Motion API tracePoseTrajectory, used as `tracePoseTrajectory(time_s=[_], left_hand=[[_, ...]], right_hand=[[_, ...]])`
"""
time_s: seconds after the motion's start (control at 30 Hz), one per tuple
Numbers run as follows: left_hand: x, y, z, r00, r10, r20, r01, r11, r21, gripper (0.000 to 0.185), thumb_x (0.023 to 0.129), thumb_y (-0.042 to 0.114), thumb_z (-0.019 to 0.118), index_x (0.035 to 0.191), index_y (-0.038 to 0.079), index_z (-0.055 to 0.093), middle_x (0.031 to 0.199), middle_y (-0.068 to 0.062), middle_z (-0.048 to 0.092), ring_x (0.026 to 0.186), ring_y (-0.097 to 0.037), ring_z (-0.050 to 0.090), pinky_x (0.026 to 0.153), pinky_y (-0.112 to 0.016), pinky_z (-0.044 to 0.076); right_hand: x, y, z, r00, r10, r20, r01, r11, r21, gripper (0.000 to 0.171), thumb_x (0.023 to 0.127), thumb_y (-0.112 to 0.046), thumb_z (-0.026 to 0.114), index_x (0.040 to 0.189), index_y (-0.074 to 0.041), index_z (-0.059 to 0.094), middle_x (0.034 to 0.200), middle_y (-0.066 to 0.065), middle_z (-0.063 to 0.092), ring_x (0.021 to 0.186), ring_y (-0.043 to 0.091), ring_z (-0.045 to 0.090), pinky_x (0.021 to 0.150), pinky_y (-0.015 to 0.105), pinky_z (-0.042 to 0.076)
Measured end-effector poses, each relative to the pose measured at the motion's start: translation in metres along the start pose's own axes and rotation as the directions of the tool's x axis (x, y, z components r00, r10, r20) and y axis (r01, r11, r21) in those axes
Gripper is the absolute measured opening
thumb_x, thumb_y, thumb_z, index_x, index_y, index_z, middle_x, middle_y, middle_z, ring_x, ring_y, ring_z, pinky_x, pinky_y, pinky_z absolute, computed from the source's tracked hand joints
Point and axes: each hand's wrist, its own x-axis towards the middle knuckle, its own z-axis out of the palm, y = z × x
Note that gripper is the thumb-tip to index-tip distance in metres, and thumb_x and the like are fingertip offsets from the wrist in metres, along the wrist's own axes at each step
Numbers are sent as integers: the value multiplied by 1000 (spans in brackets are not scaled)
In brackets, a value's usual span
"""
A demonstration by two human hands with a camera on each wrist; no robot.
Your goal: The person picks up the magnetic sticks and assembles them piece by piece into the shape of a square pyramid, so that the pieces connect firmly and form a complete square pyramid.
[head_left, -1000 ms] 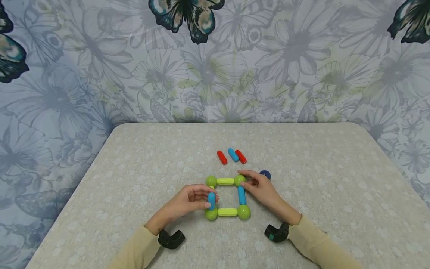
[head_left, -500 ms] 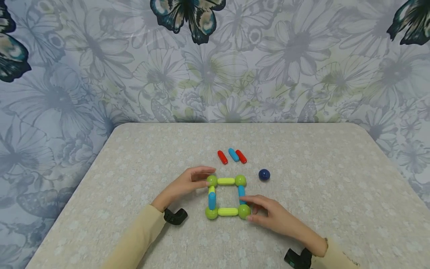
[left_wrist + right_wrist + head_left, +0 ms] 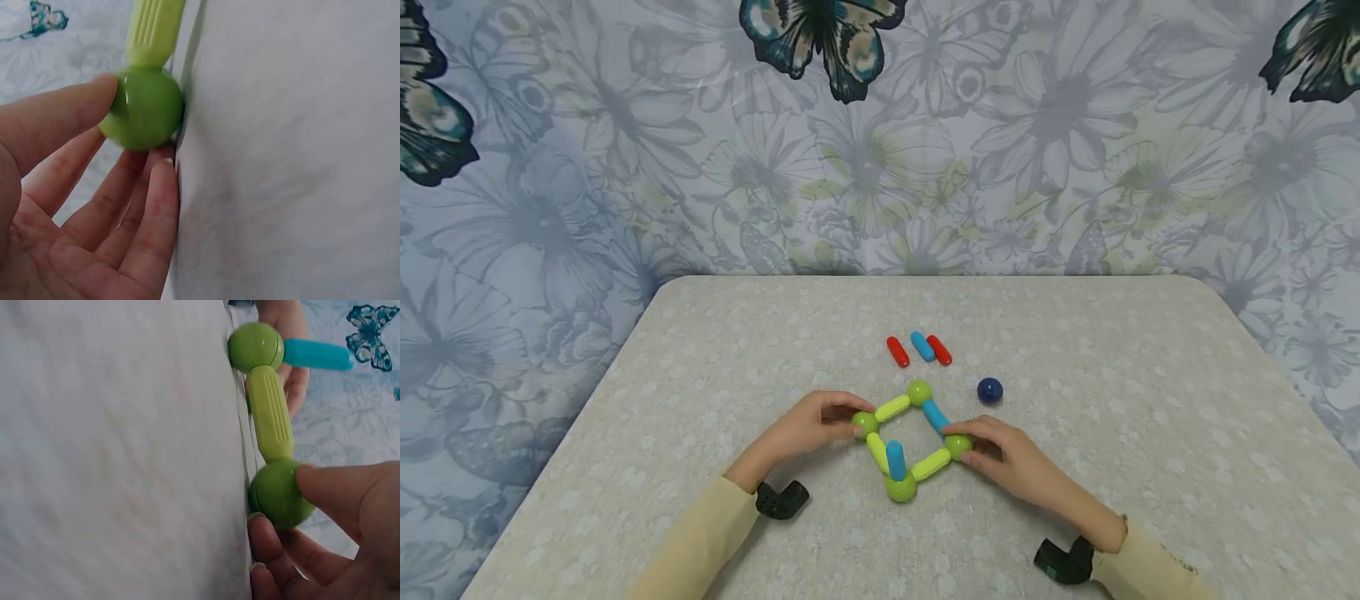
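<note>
A four-sided frame of green balls and rods lies on the table, turned cornerwise in the head view. Three of its sides are yellow-green rods (image 3: 932, 464); the far right side is a blue rod (image 3: 935, 417). Another blue rod (image 3: 895, 460) stands up from the nearest green ball (image 3: 901, 487). My left hand (image 3: 808, 431) pinches the left corner ball (image 3: 145, 109) between thumb and fingers. At the right corner, my right hand (image 3: 1011, 454) grips the green ball (image 3: 282, 495), thumb on top and fingertips low by the tabletop.
Beyond the frame lie two red rods (image 3: 897, 352) and a loose blue rod (image 3: 922, 346). A dark blue ball (image 3: 990, 391) sits to the right of them. The patterned table (image 3: 737, 333) ends at a flowered backdrop.
The left hand left the upright blue rod for a corner ball. The right hand came from the far right corner to the near right one. The frame has turned clockwise.
</note>
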Motion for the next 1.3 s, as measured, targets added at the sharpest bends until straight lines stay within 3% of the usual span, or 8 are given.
tracePoseTrajectory(time_s=[0.23, 0.47, 0.57, 0.63, 0.73, 0.83, 1.03, 1.3], left_hand=[[-24, 8, 24, 1000, -16, 6, 16, 1000, -5, 30, 85, 6, 69, 114, 5, 65, 105, -3, 63, 95, -21, 59, 81, -30, 50], [-24, 14, 31, 997, 29, 72, -27, 999, -20, 26, 89, 8, 66, 114, 2, 64, 104, -6, 66, 95, -18, 62, 80, -30, 51], [-11, 16, 15, 999, 28, 24, -27, 999, -28, 27, 91, 12, 63, 116, -1, 63, 107, -10, 65, 97, -20, 61, 82, -33, 50], [6, 16, 0, 997, 5, -75, -10, 998, -66, 31, 93, 15, 62, 118, -2, 60, 112, -13, 63, 101, -22, 60, 85, -35, 48], [39, 15, -18, 970, -45, -240, 18, 994, -111, 37, 94, 18, 60, 125, 0, 56, 122, -14, 57, 110, -23, 54, 92, -38, 44], [70, 10, -23, 943, -87, -320, 73, 996, -56, 44, 93, 20, 61, 132, 3, 51, 133, -13, 49, 121, -25, 45, 98, -41, 38], [103, -2, -13, 947, -114, -299, 187, 956, 226, 61, 89, 27, 66, 139, 1, 42, 145, -14, 34, 136, -29, 21, 108, -43, 22], [111, -8, -3, 963, -38, -268, 150, 898, 414, 66, 84, 29, 72, 136, 0, 46, 147, -17, 29, 138, -35, 8, 108, -51, 14]], right_hand=[[22, 13, -4, 990, 79, -118, -84, 995, -43, 31, 89, -7, 65, 119, -4, 60, 93, -1, 59, 73, 11, 52, 62, 26, 47], [30, 19, -4, 982, 137, -128, -139, 990, -1, 33, 91, -10, 62, 125, -8, 60, 104, 1, 62, 79, 12, 56, 66, 27, 48], [30, 23, -5, 983, 140, -121, -136, 990, 36, 34, 92, -11, 61, 125, -8, 59, 108, 3, 62, 80, 14, 57, 67, 28, 49], [30, 24, -6, 982, 143, -122, -136, 989, 63, 33, 92, -12, 61, 125, -7, 59, 109, 4, 61, 80, 14, 56, 66, 28, 48], [29, 23, -7, 978, 164, -127, -154, 984, 86, 33, 93, -11, 61, 125, -8, 59, 108, 4, 61, 79, 15, 56, 66, 27, 48], [29, 15, -6, 975, 184, -124, -171, 979, 107, 33, 92, -9, 60, 126, -5, 59, 108, 6, 61, 80, 17, 56, 65, 27, 48], [29, -13, -9, 974, 193, -119, -177, 975, 131, 32, 91, 0, 59, 124, 4, 57, 106, 15, 61, 79, 25, 56, 65, 28, 48], [30, 3, -5, 973, 183, -140, -167, 979, 114, 32, 91, -1, 59, 123, 1, 59, 105, 12, 61, 77, 21, 56, 63, 27, 47]])
